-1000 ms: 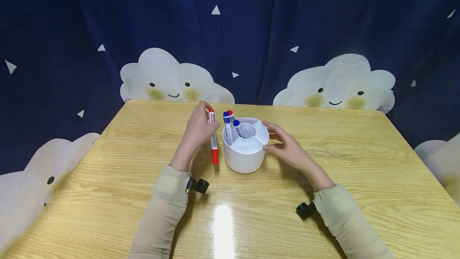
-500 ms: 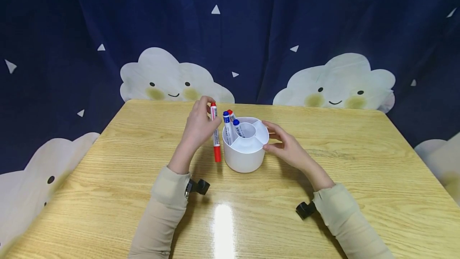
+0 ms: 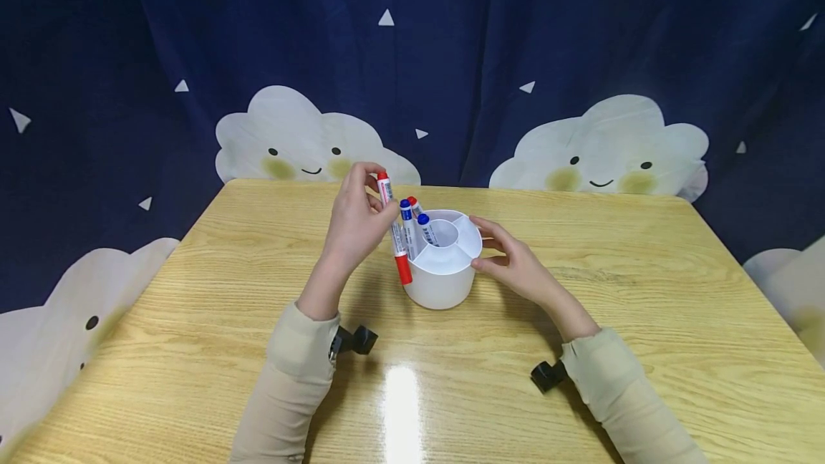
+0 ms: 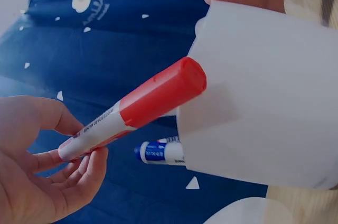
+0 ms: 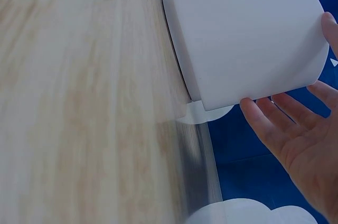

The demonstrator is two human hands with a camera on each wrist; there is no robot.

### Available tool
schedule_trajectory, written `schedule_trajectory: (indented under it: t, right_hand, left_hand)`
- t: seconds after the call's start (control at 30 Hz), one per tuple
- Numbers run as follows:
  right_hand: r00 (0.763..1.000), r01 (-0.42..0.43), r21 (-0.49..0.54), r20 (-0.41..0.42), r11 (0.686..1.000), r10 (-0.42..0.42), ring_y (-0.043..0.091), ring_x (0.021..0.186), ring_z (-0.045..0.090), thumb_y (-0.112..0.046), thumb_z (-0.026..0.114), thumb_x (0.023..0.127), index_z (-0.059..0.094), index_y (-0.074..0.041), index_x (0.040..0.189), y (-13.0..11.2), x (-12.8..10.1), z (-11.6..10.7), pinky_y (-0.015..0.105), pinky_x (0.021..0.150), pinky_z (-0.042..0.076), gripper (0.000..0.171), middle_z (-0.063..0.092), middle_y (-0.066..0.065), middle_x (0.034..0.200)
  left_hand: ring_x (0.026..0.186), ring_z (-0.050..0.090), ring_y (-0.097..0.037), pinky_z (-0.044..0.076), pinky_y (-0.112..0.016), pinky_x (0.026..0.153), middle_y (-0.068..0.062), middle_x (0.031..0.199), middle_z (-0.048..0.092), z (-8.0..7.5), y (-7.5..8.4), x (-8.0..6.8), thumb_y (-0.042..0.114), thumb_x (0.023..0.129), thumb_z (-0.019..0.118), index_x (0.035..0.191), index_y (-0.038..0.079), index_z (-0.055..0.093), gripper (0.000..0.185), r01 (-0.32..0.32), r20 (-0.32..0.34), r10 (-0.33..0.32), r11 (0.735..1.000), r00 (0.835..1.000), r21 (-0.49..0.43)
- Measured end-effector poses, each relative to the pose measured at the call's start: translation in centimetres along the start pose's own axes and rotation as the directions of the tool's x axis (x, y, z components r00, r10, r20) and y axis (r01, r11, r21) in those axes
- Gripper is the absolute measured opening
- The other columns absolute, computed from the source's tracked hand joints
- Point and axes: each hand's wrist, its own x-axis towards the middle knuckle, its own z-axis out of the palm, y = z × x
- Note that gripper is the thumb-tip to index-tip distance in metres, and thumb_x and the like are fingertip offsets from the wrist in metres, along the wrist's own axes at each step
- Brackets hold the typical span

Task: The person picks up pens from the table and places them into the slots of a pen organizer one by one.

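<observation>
My left hand (image 3: 361,220) pinches a red-capped whiteboard marker (image 3: 396,235) near its upper end. The marker tilts, its red cap (image 4: 161,94) pointing down just outside the left wall of a round white pen holder (image 3: 441,288). In the left wrist view, the thumb and fingertips grip the marker's far end. My right hand (image 3: 515,263) holds the holder's right side, thumb by the near rim and fingers farther back; the right wrist view shows these fingers against the white wall (image 5: 248,39). Inside the holder stand two blue-topped markers (image 3: 406,213) and one red-topped marker (image 3: 413,202).
The divided holder has a round middle compartment (image 3: 443,233) and bare outer sections on the right and front. It stands on a wooden table (image 3: 225,349). Behind the table hangs a dark blue curtain (image 3: 445,56) with clouds. Both wrists carry black camera mounts (image 3: 548,377).
My left hand has lifted the red marker and brought it right, against the holder's left side in view, tilting it more. The right hand and holder have stayed in place.
</observation>
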Motion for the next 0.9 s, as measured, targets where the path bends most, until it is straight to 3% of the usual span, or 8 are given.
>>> schedule_trajectory:
  t: [0.33, 0.53, 0.7, 0.9]
  right_hand:
    - [1.000, 0.006, 0.001, 0.007, 1.000, -0.006, 0.036, 0.117, 0.047, -0.007, 0.063, 0.084, 0.029, -0.005, 0.141, -2.9, -0.4, 0.1, 0.050, 0.090, 0.044, 0.066, 0.043, 0.021, 0.131]
    - [1.000, 0.005, 0.000, 0.005, 1.000, -0.005, 0.037, 0.117, 0.047, -0.006, 0.063, 0.084, 0.029, -0.005, 0.140, -3.1, -0.4, 0.1, 0.051, 0.090, 0.044, 0.066, 0.043, 0.021, 0.131]
    - [1.000, 0.005, 0.005, 0.004, 1.000, -0.005, 0.038, 0.118, 0.046, -0.006, 0.063, 0.083, 0.029, -0.005, 0.140, -3.1, -0.4, 0.1, 0.051, 0.090, 0.043, 0.066, 0.043, 0.021, 0.131]
    - [1.000, 0.007, 0.000, 0.003, 1.000, -0.007, 0.039, 0.117, 0.046, -0.005, 0.063, 0.083, 0.029, -0.004, 0.140, -3.2, -0.4, 0.1, 0.051, 0.090, 0.043, 0.066, 0.043, 0.022, 0.131]
  left_hand:
    - [0.073, 0.054, -0.015, 0.051, -0.023, 0.061, -0.009, 0.100, 0.050, -0.3, 1.4, -0.7, 0.003, 0.078, 0.060, 0.115, 0.006, 0.043, 0.041, -0.133, -0.078, 0.126, 0.986, 0.989, -0.104]
    - [0.074, 0.057, -0.015, 0.052, -0.023, 0.062, -0.010, 0.100, 0.050, -0.2, 2.0, -0.9, 0.002, 0.078, 0.061, 0.114, 0.005, 0.042, 0.040, -0.196, -0.093, 0.184, 0.970, 0.978, -0.141]
    - [0.075, 0.059, -0.016, 0.053, -0.026, 0.066, -0.010, 0.099, 0.051, -0.2, 2.1, -0.9, 0.002, 0.078, 0.063, 0.111, 0.004, 0.042, 0.039, -0.198, -0.057, 0.191, 0.968, 0.980, -0.153]
    - [0.075, 0.059, -0.015, 0.053, -0.025, 0.066, -0.007, 0.093, 0.056, -0.2, 2.0, -0.9, 0.004, 0.077, 0.066, 0.105, 0.005, 0.046, 0.034, -0.188, 0.028, 0.192, 0.978, 0.981, -0.095]
